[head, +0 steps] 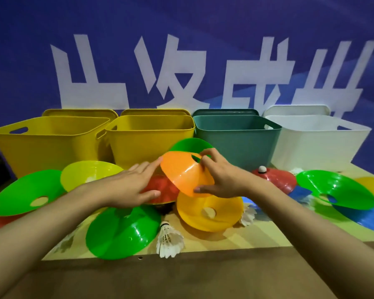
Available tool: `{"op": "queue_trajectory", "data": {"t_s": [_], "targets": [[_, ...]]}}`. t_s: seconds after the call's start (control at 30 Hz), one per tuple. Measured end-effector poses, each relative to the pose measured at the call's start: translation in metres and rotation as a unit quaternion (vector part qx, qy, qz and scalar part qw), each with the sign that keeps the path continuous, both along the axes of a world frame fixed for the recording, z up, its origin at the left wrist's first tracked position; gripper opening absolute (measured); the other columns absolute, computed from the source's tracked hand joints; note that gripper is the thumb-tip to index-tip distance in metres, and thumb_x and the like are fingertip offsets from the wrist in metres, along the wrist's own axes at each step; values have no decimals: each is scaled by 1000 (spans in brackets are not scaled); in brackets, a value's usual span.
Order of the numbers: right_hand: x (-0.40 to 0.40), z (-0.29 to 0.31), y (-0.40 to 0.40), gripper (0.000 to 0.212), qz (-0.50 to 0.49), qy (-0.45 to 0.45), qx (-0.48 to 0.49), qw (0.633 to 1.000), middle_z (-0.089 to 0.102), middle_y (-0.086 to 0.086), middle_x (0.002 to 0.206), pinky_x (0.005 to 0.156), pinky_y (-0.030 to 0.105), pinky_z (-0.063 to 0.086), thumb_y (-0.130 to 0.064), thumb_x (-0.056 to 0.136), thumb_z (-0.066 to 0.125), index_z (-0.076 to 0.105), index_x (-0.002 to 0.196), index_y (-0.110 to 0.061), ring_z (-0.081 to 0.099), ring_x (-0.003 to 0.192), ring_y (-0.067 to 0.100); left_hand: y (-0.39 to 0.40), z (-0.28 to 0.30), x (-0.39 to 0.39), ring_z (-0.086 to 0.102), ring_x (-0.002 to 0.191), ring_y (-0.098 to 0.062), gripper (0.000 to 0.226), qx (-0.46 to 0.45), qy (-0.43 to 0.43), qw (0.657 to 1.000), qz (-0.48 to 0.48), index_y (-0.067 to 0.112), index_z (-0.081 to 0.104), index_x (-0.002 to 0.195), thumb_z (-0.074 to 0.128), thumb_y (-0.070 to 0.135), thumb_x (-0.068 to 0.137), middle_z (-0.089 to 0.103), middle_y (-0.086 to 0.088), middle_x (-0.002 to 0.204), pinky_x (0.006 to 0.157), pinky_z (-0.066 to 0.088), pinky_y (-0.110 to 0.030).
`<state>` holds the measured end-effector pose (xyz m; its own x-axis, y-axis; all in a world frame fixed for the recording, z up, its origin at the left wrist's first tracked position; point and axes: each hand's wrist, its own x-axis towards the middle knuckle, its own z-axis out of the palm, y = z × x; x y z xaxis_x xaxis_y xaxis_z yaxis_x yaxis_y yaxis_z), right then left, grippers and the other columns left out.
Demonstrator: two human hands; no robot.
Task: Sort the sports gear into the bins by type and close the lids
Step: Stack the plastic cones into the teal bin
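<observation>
My right hand grips an orange disc cone by its rim and centre hole, tilted and lifted above the table. My left hand is spread flat, fingers apart, over a red cone just left of the orange one. Several disc cones in green, yellow, amber, red and blue lie scattered. A white shuttlecock lies at the front edge; another peeks out beside the amber cone. Four open bins stand behind: two yellow, one teal, one white.
Lids lean upright behind each bin against a blue banner wall. The wooden table's front edge runs just below the shuttlecock. More green cones lie at far left and far right, and one sits behind the orange cone.
</observation>
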<state>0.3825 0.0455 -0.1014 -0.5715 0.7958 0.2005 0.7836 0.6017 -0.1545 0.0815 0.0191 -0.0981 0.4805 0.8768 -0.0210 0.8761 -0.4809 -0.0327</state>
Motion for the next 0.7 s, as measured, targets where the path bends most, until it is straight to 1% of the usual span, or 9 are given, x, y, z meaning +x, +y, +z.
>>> {"op": "queue_trajectory", "data": {"t_s": [0.07, 0.13, 0.23, 0.3, 0.37, 0.4, 0.47, 0.57, 0.7], "targets": [[20, 11, -2, 70, -25, 28, 11, 999, 24, 3, 148, 109, 45, 43, -66, 84, 66, 39, 127, -18, 40, 130, 28, 8, -1, 8, 20, 152, -27, 99, 17, -5, 1000, 0, 23, -25, 157, 43, 63, 98, 14, -10, 165, 124, 21, -41], [39, 24, -6, 72, -60, 47, 16, 997, 28, 5, 145, 108, 43, 44, -71, 82, 60, 39, 124, -17, 42, 124, 24, 14, 0, 17, 28, 145, -25, 96, 27, 3, 999, -30, 26, -12, 161, 51, 60, 97, 22, -5, 159, 120, 30, -39], [69, 46, -7, 76, -128, 62, 19, 990, 31, 8, 144, 98, 36, 43, -70, 81, 57, 40, 127, -13, 40, 112, 18, 16, 0, 35, 28, 137, -16, 84, 7, 31, 995, -99, 52, 8, 156, 64, 50, 93, 22, 6, 152, 115, 36, -39], [88, 63, 6, 74, -178, 64, 36, 981, 31, 11, 145, 94, 35, 39, -66, 85, 60, 40, 129, -10, 43, 110, 21, 17, -1, 49, 22, 139, -16, 78, -16, 71, 989, -128, 59, 23, 150, 70, 45, 90, 18, 9, 155, 116, 34, -43], [102, 82, 32, 78, -227, 60, 52, 971, 31, 15, 146, 102, 44, 41, -66, 88, 58, 39, 134, -6, 47, 119, 32, 21, -3, 62, 19, 142, -20, 74, -21, 124, 982, -143, 58, 33, 147, 73, 44, 86, 16, 9, 158, 115, 34, -49], [106, 91, 46, 82, -248, 55, 58, 966, 30, 17, 148, 108, 49, 39, -67, 89, 57, 38, 137, -4, 46, 126, 38, 23, -4, 67, 18, 143, -22, 72, -23, 141, 979, -147, 56, 36, 146, 74, 45, 85, 16, 8, 159, 114, 33, -52], [109, 108, 81, 88, -279, 54, 69, 956, 27, 21, 151, 113, 55, 34, -68, 90, 54, 34, 142, 0, 41, 133, 45, 28, -6, 73, 17, 144, -24, 65, -23, 153, 976, -154, 53, 44, 143, 73, 48, 85, 17, 5, 159, 114, 33, -53], [99, 125, 130, 92, -308, 10, 106, 946, 23, 23, 153, 114, 58, 31, -68, 91, 52, 27, 149, -1, 33, 137, 48, 33, -11, 76, 22, 142, -23, 48, -11, 143, 974, -173, 48, 56, 136, 68, 52, 89, 22, 5, 157, 111, 35, -50], [84, 121, 183, 88, -332, -53, 167, 927, 27, 18, 152, 104, 59, 41, -69, 91, 50, 25, 152, -9, 33, 137, 43, 46, -19, 68, 31, 134, -16, 34, 0, 89, 975, -202, 47, 63, 129, 57, 53, 97, 35, 10, 150, 109, 39, -43]]}}
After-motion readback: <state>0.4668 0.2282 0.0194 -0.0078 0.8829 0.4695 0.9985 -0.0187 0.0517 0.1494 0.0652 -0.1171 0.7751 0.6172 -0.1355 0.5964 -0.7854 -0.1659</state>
